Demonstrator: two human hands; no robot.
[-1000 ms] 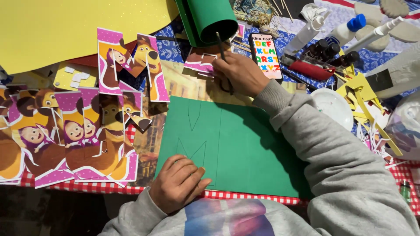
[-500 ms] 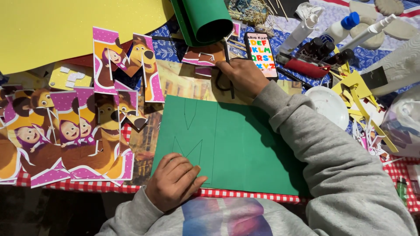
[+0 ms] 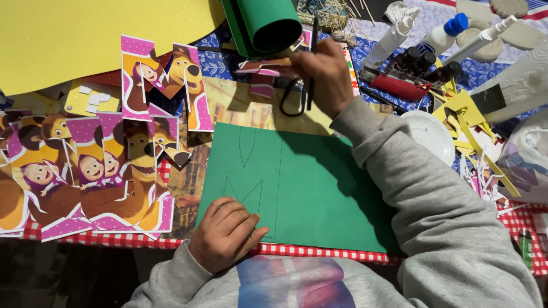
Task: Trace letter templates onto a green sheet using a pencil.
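A green foam sheet [image 3: 311,188] with pencilled outlines lies flat in front of me. My left hand [image 3: 225,234] rests on its near left corner, fingers curled, pressing it down. Past the sheet's far edge, my right hand [image 3: 322,74] grips black-handled scissors [image 3: 294,97] together with a thin dark pencil [image 3: 313,54] that sticks up past the fingers. The scissor loops hang below the hand. A pink cartoon cut-out piece [image 3: 262,65] lies just left of that hand.
A rolled green foam sheet [image 3: 265,23] and a big yellow sheet [image 3: 85,40] lie at the back. Cartoon bear-and-girl cut-outs [image 3: 103,171] cover the left. Glue bottles [image 3: 394,37], a red tool [image 3: 408,85], a white dish [image 3: 431,134] and yellow scraps [image 3: 468,122] crowd the right.
My right hand has closed on the scissors and lifted them slightly off the table. The left hand stays on the green sheet's corner.
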